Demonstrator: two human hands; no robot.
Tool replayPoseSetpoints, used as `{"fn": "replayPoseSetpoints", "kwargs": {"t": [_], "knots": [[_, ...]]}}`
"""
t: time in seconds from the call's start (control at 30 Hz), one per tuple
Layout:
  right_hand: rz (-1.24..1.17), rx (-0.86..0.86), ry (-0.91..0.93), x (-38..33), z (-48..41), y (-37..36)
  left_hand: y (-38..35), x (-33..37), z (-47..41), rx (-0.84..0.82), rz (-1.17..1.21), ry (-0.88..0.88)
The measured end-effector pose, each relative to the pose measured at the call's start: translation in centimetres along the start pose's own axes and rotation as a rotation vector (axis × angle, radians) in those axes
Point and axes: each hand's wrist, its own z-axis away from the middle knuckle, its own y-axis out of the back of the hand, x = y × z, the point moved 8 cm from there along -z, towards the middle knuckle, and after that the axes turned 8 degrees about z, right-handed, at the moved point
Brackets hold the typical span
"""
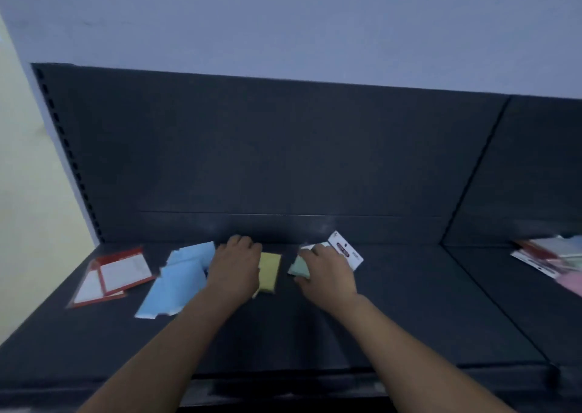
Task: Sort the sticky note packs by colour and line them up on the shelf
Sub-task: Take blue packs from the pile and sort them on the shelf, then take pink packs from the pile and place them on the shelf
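Your right hand (pixel 327 274) clasps green pack (pixel 299 268), likely aligning it beside yellow pack (pixel 270 271); left hand (pixel 234 267) on yellow, grip unclear.

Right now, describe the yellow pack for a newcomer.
On the dark shelf, look between the left hand and right hand. The yellow sticky note pack lies there, the only yellow one, with blue packs left and a green pack right.

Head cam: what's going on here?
A person is sorting sticky note packs on a dark shelf. The left hand sits on the left edge of the yellow pack, grip unclear; the right hand holds the green pack. Further left lie blue packs and red-framed packs; a mixed pile lies far right.
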Motion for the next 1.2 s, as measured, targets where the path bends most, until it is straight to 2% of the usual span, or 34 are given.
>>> {"fn": "replayPoseSetpoints", "kwargs": {"t": [0.13, 0.67, 0.93, 1.2], "knots": [[0.065, -0.003, -0.094, 7.2, 3.3, 1.6, -1.2, 7.0, -1.8, -0.024, -0.042, -0.081], [0.195, -0.084, -0.394, 34.7, 19.0, 6.0, -7.1, 37.2, -3.5, -0.084, 0.178, -0.288], [0.179, -0.141, -0.545, 45.4, 24.3, 6.1, -11.5, 49.0, -5.5, -0.177, 0.224, -0.364], [0.187, -0.174, -0.617, 55.2, 25.5, 4.9, -16.8, 58.3, -10.7, -0.274, 0.238, -0.377]]}}
